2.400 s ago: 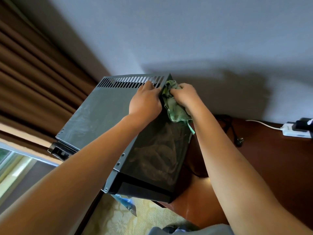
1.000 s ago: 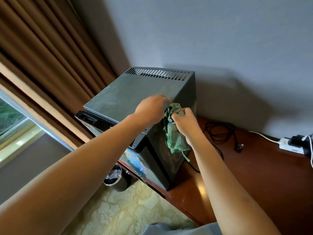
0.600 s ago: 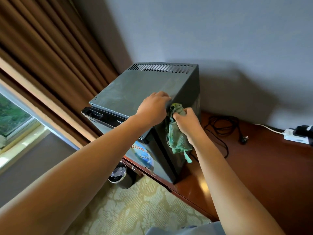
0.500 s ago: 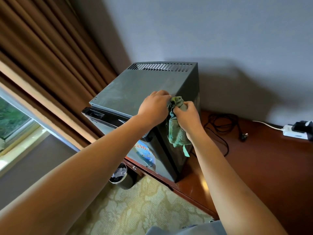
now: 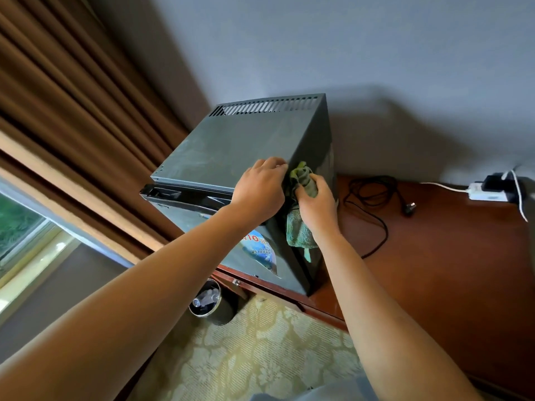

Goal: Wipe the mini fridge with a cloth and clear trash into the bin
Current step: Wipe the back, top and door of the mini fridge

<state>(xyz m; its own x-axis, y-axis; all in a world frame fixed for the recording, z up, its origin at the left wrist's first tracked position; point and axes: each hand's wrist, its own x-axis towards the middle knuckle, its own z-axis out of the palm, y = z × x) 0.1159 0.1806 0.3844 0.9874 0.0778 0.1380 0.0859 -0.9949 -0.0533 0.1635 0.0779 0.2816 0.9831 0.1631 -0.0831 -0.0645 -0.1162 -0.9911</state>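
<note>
A patterned rug [image 5: 260, 351] is seen nearest, on the floor. A small round bin [image 5: 212, 305] is stood on it, just below the edge of the desk [image 5: 451, 273]. Some trash is already seen inside the bin, but what it is cannot be told.

A dark mini fridge [image 5: 231, 146] is set on the brown desk, near its front edge. Its door is shut, and a bright sticker [image 5: 260, 250] is stuck on the door.

The right hand [image 5: 317, 205] is closed around a green cloth [image 5: 301, 227]. The cloth is pressed against the right side of the fridge, close to the top front corner, and part of it is left hanging down below the hand. The left hand [image 5: 259, 188] is laid on the top of the fridge at the same corner, with its fingers curled over the edge, so the fridge is held steady.

So the wiping is thought to be under way. The top is seen with dull smears, so it may need more wiping. The door and the back part of the side look not yet done. No loose trash is seen on the desk.

Farther back, a black cord [image 5: 373, 198] is coiled on the desk. A white power strip [image 5: 486, 195] is lying by the wall. Brown curtains [image 5: 72, 111] are hung to the left.
</note>
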